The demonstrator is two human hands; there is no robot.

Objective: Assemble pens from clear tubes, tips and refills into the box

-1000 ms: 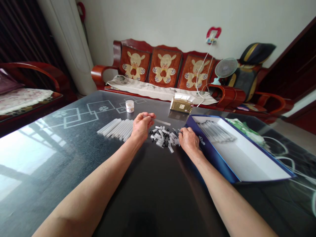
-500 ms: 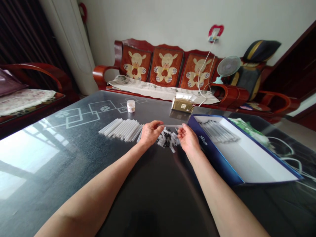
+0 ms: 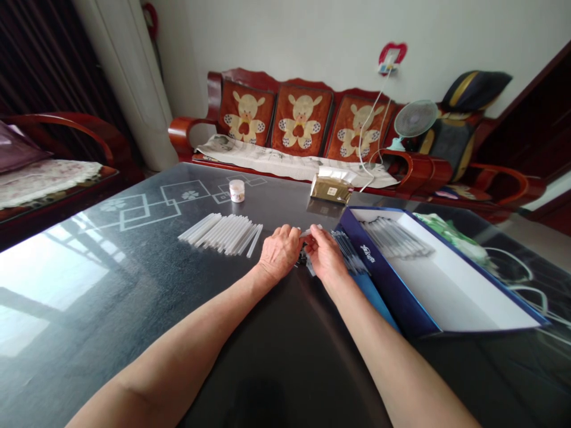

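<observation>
My left hand (image 3: 282,252) is closed over one end of a slim translucent white tube (image 3: 308,230), back of the hand upward. From the other side, my right hand (image 3: 325,252) pinches the tube, its thumb and fingers close to the left fingers. Most of the tube is hidden by the fingers. Beneath the hands lies a pile of small black and clear pieces (image 3: 309,266), largely covered now. Left of my left hand, a row of similar white tubes (image 3: 227,233) rests on the dark table (image 3: 178,309).
A blue box (image 3: 482,315) with a white inside stands at right, holding several slim grey-clear sticks (image 3: 396,238). Farther back are a small white jar (image 3: 237,191) and a tissue pack (image 3: 331,186). A green-white bag (image 3: 452,238) and white cables (image 3: 526,291) lie beyond the box.
My hands have drawn together, and the tube that stretched visibly between them is now mostly covered by fingers. The left hand has turned its back upward and moved slightly right.
</observation>
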